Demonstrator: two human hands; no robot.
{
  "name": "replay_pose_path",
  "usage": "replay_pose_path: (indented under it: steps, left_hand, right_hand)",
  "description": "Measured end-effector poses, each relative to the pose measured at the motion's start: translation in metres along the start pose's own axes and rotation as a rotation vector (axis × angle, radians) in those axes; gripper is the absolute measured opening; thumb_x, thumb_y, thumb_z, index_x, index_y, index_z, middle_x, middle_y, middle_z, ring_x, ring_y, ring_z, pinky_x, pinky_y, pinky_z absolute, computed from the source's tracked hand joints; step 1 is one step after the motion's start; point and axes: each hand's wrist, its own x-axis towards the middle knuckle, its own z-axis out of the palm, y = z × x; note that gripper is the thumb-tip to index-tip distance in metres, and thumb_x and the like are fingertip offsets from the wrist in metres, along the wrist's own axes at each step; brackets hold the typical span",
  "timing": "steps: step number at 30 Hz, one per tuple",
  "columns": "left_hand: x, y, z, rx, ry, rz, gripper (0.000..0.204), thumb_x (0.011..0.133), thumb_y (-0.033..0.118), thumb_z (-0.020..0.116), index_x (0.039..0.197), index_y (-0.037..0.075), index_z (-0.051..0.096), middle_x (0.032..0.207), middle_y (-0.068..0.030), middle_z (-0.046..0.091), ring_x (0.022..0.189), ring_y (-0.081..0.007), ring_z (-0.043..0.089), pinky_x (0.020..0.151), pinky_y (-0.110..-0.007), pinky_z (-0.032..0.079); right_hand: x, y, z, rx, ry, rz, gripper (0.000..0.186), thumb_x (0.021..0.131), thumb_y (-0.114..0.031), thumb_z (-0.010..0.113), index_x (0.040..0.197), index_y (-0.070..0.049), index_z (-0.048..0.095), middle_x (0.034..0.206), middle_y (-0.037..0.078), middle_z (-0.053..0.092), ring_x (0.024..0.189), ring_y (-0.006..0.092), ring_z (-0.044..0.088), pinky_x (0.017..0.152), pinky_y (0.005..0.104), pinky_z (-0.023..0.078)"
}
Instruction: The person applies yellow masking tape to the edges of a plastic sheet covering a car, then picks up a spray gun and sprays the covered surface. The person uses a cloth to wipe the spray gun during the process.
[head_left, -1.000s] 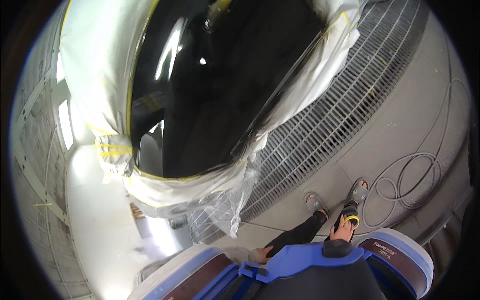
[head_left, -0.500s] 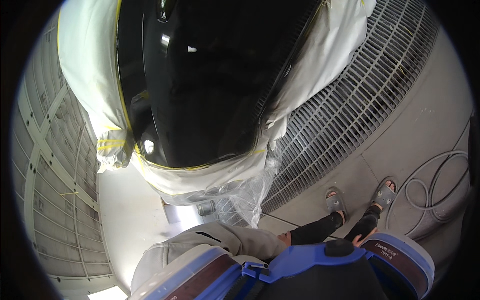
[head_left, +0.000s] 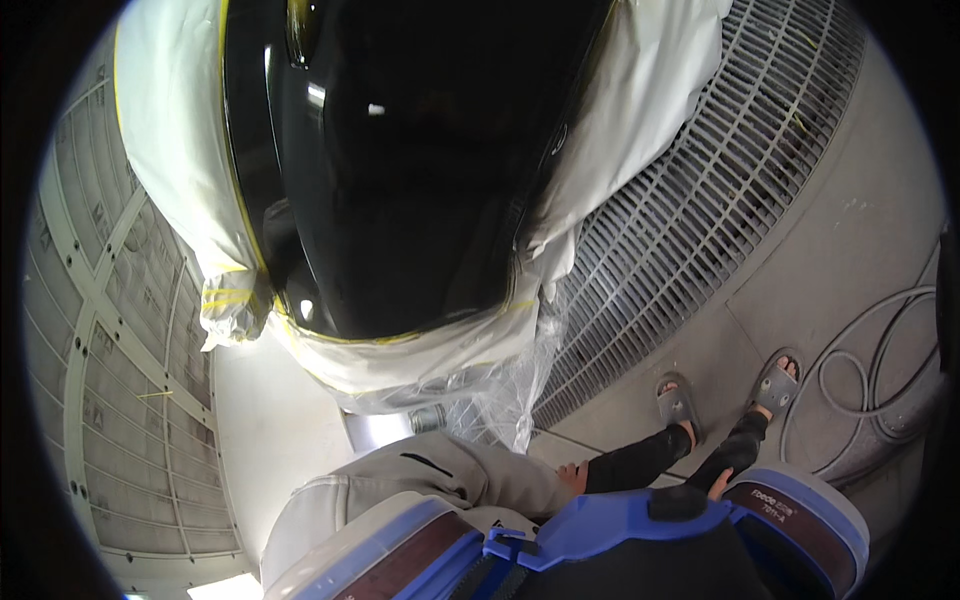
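Note:
A glossy black vehicle panel (head_left: 410,190) fills the upper middle, bordered by white masking sheeting (head_left: 635,110) and yellow tape. Clear plastic (head_left: 500,420) hangs from its lower edge. At the bottom centre my left hand (head_left: 572,477), below a grey sleeve (head_left: 500,470), shows partly bent fingers with nothing visible in them; it is below the panel, not touching it. My right hand (head_left: 722,482) is mostly behind the blue-edged respirator (head_left: 610,515); whether it holds anything is hidden. My legs in black trousers and grey sandals (head_left: 675,400) stand beside the floor grating.
A long metal floor grating (head_left: 720,170) runs along the right of the masked vehicle. A coiled grey hose (head_left: 840,365) lies on the concrete right of my feet. A panelled booth wall (head_left: 120,380) curves along the left.
The view has shifted, moving the panel leftward and up. My grey left sleeve has come into view. The yellow ring in my right hand a second ago is now out of sight.

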Motion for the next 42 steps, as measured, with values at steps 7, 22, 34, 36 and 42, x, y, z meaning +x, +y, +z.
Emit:
replay_pose_path:
  steps: [7, 22, 34, 36, 42]
  left_hand:
    - [-0.003, 0.008, -0.010, -0.007, 0.011, 0.029, 0.142, 0.056, 0.065, 0.097, 0.160, -0.002, 0.027, 0.135, -0.0266, 0.057, 0.124, -0.0455, 0.059, 0.105, -0.057, 0.050]
    - [-0.012, 0.005, 0.005, -0.133, -0.096, -0.014, 0.147, 0.059, 0.068, 0.094, 0.163, -0.004, 0.019, 0.136, -0.0262, 0.056, 0.127, -0.0452, 0.058, 0.109, -0.055, 0.046]
    - [-0.019, 0.000, 0.038, -0.257, -0.059, -0.021, 0.146, 0.058, 0.066, 0.095, 0.164, -0.001, 0.019, 0.135, -0.0247, 0.056, 0.127, -0.0439, 0.057, 0.111, -0.055, 0.044]
    - [-0.020, 0.000, 0.032, -0.273, -0.033, -0.019, 0.146, 0.058, 0.066, 0.094, 0.164, -0.001, 0.019, 0.135, -0.0243, 0.055, 0.127, -0.0440, 0.057, 0.112, -0.055, 0.043]
    - [-0.009, -0.010, 0.009, -0.274, -0.047, -0.019, 0.143, 0.068, 0.073, 0.087, 0.171, 0.007, 0.013, 0.143, -0.0271, 0.053, 0.131, -0.0447, 0.056, 0.113, -0.055, 0.044]
  right_hand:
    - [0.023, 0.012, -0.006, 0.092, 0.008, -0.086, 0.082, 0.101, -0.050, 0.061, 0.167, -0.011, 0.035, 0.168, 0.011, 0.045, 0.144, 0.0374, 0.050, 0.118, 0.0514, 0.037]
    - [0.043, 0.007, -0.007, -0.027, 0.073, -0.274, 0.078, 0.098, -0.047, 0.063, 0.165, -0.012, 0.041, 0.161, 0.015, 0.051, 0.140, 0.0387, 0.053, 0.116, 0.0516, 0.041]
    - [0.046, -0.001, -0.020, -0.214, -0.006, -0.319, 0.071, 0.098, -0.047, 0.059, 0.160, -0.014, 0.049, 0.156, 0.016, 0.056, 0.140, 0.0386, 0.053, 0.119, 0.0557, 0.037]
    - [0.043, -0.016, -0.033, -0.416, -0.092, -0.428, 0.065, 0.099, -0.047, 0.056, 0.155, -0.013, 0.056, 0.153, 0.016, 0.058, 0.141, 0.0383, 0.053, 0.122, 0.0585, 0.033]
    - [0.005, -0.060, -0.089, -0.857, -0.220, -0.653, 0.057, 0.103, -0.048, 0.048, 0.127, -0.005, 0.077, 0.138, 0.014, 0.072, 0.139, 0.0356, 0.057, 0.128, 0.0624, 0.019]
